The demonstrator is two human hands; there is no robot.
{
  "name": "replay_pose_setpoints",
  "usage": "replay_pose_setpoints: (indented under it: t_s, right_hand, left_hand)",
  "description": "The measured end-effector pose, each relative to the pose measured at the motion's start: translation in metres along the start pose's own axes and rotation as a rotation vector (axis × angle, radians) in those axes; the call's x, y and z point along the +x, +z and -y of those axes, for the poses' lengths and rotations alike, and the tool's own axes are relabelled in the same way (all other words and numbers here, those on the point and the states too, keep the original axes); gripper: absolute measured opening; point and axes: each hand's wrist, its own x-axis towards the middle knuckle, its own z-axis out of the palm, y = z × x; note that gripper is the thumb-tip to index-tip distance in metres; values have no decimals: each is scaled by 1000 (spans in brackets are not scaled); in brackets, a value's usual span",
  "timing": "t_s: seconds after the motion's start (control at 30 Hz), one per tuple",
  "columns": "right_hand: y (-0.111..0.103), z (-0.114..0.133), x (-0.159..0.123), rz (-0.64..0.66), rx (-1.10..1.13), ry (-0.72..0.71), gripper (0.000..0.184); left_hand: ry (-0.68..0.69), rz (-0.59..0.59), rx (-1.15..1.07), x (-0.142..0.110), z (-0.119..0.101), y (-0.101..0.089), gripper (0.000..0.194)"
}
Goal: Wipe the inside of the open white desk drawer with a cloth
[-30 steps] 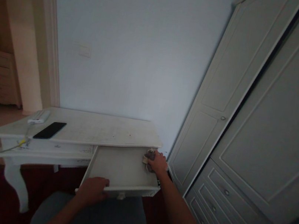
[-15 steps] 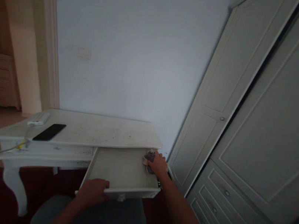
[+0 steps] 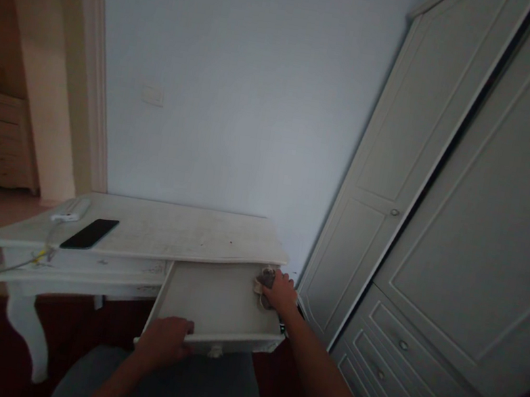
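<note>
Right hand [image 3: 283, 293] grips bunched cloth [image 3: 265, 281]; cloth lies beyond and right of left hand [image 3: 167, 340], curled tight over drawer [image 3: 214, 300] front.

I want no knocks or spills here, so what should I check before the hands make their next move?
1. Drawer pulled open: ok.
2. Left hand on the drawer's front edge: ok.
3. Right hand on the bunched cloth, at the drawer's right side: ok.
4. Phone on the desk, apart from both hands: ok.
5. Surface beneath the cloth: cannot tell, hidden.
</note>
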Motion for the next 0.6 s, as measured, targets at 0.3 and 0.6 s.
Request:
replay_pose_setpoints:
  t_s: [0.3,0.6]
  right_hand:
    - [-1,-1,0,13,10,-5,79]
    - [0,-8,4,75,11,-23,78]
  left_hand:
    - [-3,-1,7,-1,0,0,44]
    - [-11,0,-11,-3,-2,-3,46]
